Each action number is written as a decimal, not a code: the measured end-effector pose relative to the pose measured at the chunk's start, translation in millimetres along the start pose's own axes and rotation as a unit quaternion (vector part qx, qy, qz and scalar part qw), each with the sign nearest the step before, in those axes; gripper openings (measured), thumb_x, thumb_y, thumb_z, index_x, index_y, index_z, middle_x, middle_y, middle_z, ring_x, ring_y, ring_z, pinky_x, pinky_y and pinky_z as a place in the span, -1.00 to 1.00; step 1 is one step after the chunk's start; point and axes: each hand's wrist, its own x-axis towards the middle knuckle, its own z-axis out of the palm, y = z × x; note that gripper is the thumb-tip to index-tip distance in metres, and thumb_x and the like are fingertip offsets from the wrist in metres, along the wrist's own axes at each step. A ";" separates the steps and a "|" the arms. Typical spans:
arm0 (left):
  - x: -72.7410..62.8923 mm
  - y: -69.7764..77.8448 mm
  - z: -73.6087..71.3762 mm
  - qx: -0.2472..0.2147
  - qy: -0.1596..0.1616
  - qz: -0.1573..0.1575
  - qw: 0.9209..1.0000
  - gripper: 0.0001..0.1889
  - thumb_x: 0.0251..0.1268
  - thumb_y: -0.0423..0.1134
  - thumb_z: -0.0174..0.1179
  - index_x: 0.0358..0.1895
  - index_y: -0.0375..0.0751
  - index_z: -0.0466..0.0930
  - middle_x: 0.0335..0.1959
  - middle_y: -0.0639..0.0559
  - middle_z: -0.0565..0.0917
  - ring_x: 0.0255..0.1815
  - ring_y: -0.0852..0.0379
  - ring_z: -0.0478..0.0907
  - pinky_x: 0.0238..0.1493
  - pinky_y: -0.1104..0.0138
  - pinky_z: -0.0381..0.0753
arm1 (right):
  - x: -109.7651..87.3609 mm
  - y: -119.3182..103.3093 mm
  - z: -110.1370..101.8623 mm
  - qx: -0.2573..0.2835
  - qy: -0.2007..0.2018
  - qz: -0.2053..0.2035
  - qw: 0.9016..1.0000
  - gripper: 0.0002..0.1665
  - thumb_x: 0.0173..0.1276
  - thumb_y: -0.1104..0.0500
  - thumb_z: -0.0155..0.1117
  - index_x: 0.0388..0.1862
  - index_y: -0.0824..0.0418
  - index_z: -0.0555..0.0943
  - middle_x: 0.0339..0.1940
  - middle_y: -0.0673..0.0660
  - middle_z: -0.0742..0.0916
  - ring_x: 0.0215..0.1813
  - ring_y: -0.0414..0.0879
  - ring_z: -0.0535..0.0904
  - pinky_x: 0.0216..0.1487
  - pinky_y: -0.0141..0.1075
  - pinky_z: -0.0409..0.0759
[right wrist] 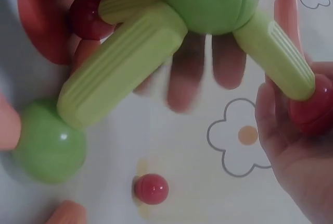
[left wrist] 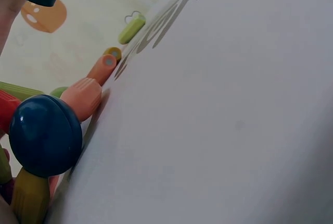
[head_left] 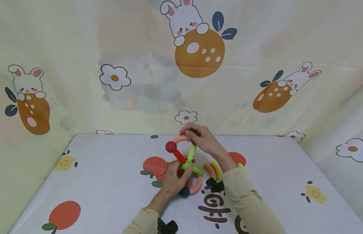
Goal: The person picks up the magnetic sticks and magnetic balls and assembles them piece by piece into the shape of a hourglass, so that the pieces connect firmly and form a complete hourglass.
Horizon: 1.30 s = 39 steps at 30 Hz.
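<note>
A toy frame of coloured balls and rods stands on the table, its middle green ball point(head_left: 187, 165) gripped between the thumb and fingers of my left hand point(head_left: 173, 180). From that ball a red rod point(head_left: 179, 156) leads up to a red ball point(head_left: 171, 147). A curved pink rod point(head_left: 180, 138) arches from there to my right hand point(head_left: 202, 139). In the right wrist view, my right hand holds another red ball point(right wrist: 315, 110) at the end of a light green rod point(right wrist: 276, 57). Lower down are a blue ball point(left wrist: 44, 135) and a second green ball point(right wrist: 49, 143).
Beside the frame, right of it, lie a loose curved orange rod point(head_left: 210, 170), a curved yellow rod point(head_left: 216, 170) and a light green rod point(head_left: 241, 168). A loose red ball point(right wrist: 152, 188) sits on the table. Behind hangs a patterned curtain point(head_left: 140, 107).
</note>
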 end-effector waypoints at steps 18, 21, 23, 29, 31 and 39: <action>3.5 36.4 -10.6 -0.037 0.002 0.031 0.999 -0.73 0.24 -0.44 0.09 0.01 -0.35 0.49 -0.21 -0.17 0.70 -0.11 0.06 0.62 0.00 0.28 0.58 | -35.9 27.1 -33.9 -0.029 0.070 0.043 0.996 -0.67 0.46 0.06 0.03 0.10 0.17 0.46 0.00 0.15 0.63 0.04 0.04 0.55 0.11 -0.19 0.53; 3.6 36.2 -10.0 -0.036 0.002 0.027 0.999 -0.73 0.24 -0.44 0.09 0.01 -0.35 0.49 -0.20 -0.18 0.70 -0.11 0.06 0.62 0.01 0.27 0.58 | -41.6 32.9 -38.4 -0.044 0.067 0.047 0.996 -0.68 0.47 0.09 0.02 0.10 0.21 0.46 -0.02 0.17 0.63 0.01 0.03 0.55 0.10 -0.23 0.54; 3.5 36.6 -9.8 -0.037 0.000 0.021 0.999 -0.74 0.24 -0.44 0.09 0.00 -0.34 0.50 -0.19 -0.17 0.70 -0.09 0.05 0.61 0.02 0.27 0.57 | -45.3 36.1 -41.9 -0.058 0.067 0.052 0.995 -0.69 0.47 0.11 0.02 0.10 0.20 0.47 -0.03 0.16 0.63 -0.01 -0.01 0.55 0.09 -0.26 0.54; 3.0 37.8 -10.5 -0.045 -0.003 0.018 0.999 -0.74 0.24 -0.45 0.08 0.00 -0.35 0.49 -0.19 -0.20 0.70 -0.09 0.03 0.61 0.03 0.27 0.58 | -56.7 42.3 -52.5 -0.099 0.071 0.068 0.990 -0.75 0.47 0.11 0.01 0.06 0.11 0.48 -0.04 0.12 0.63 -0.03 -0.05 0.56 0.09 -0.18 0.56; 3.1 38.0 -10.6 -0.044 -0.002 0.018 0.999 -0.75 0.24 -0.45 0.09 -0.01 -0.35 0.49 -0.20 -0.20 0.70 -0.09 0.03 0.61 0.02 0.27 0.58 | -60.8 44.7 -56.0 -0.108 0.071 0.076 0.989 -0.75 0.47 0.11 0.01 0.06 0.11 0.48 -0.03 0.12 0.62 -0.03 -0.04 0.56 0.11 -0.13 0.55; 1.1 18.8 -3.7 -0.039 -0.001 0.016 0.999 -0.73 0.24 -0.43 0.10 0.01 -0.29 0.50 -0.19 -0.15 0.71 -0.07 0.06 0.61 0.04 0.26 0.58 | -77.7 59.8 -67.9 -0.131 0.051 0.097 0.985 -0.72 0.47 0.12 0.00 0.07 0.19 0.47 0.01 0.21 0.61 0.00 0.09 0.55 0.06 -0.06 0.57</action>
